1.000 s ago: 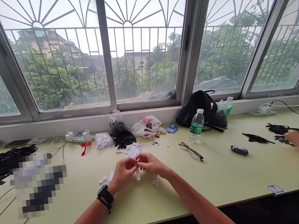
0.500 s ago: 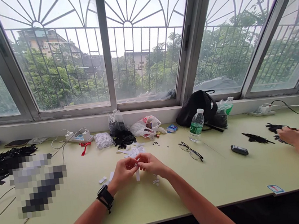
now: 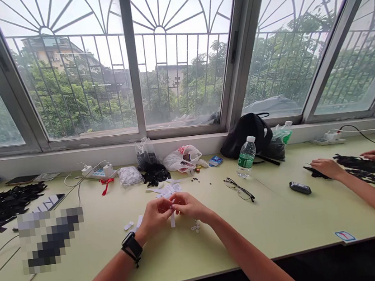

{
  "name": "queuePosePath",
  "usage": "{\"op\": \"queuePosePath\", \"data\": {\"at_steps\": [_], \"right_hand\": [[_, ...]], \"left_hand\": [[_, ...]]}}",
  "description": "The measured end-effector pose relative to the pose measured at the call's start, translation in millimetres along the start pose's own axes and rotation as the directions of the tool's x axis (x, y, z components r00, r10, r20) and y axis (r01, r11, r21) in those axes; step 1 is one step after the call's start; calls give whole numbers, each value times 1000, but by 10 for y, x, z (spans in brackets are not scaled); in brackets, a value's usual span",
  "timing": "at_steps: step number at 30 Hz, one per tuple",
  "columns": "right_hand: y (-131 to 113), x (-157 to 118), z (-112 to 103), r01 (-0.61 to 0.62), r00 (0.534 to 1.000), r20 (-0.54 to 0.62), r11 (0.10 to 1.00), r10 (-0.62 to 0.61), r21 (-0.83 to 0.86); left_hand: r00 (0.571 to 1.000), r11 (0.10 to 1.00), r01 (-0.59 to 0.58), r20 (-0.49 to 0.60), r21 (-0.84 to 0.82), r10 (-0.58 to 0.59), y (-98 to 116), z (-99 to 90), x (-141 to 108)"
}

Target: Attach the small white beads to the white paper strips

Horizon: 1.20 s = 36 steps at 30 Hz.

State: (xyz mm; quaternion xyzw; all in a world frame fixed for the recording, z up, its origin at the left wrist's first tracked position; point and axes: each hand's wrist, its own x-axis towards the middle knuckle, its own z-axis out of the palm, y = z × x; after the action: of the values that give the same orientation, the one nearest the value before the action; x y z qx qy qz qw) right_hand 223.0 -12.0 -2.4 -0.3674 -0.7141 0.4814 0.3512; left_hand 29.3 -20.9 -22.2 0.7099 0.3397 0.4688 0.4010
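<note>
A narrow white strip [image 3: 172,220] hangs down between my two hands, its upper end pinched at their fingertips. My left hand [image 3: 156,215], with a black watch on the wrist, has its fingers closed on the strip. My right hand [image 3: 190,207] meets it fingertip to fingertip, also closed on the strip; any smaller piece there is hidden. Behind the hands lies a loose pile of white strips [image 3: 168,189]. Several small white round pieces [image 3: 195,226] rest beside my right wrist, and a few white pieces [image 3: 128,225] lie left of my left hand.
Glasses [image 3: 239,189], a water bottle [image 3: 246,157] and a black case [image 3: 300,187] stand or lie to the right. Black strips [image 3: 8,201] cover the far left. Bags line the window side. At the right, another person's hands [image 3: 327,169] touch black strips [image 3: 361,167].
My hands and the white strip look almost unmoved. The other person's hands have moved apart, one left onto the black strips, uncovering more of them.
</note>
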Motion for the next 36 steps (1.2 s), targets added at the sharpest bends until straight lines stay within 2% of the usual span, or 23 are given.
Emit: {"op": "queuePosePath", "data": {"at_steps": [11, 22, 30, 36], "right_hand": [[43, 13, -4, -24, 1000, 19, 999, 25, -45], [11, 10, 8, 3, 1000, -10, 999, -4, -38], [-31, 9, -9, 80, 994, -63, 988, -89, -130], [-20, 44, -40, 117, 975, -156, 959, -161, -258]], "left_hand": [[1000, 999, 8, 29, 52, -10, 43, 3, -13], [1000, 999, 1, 27, 49, -2, 49, -5, -11], [1000, 1000, 10, 10, 20, -10, -15, 4, 0], [1000, 999, 27, -3, 27, -27, -8, 5, 3]]}}
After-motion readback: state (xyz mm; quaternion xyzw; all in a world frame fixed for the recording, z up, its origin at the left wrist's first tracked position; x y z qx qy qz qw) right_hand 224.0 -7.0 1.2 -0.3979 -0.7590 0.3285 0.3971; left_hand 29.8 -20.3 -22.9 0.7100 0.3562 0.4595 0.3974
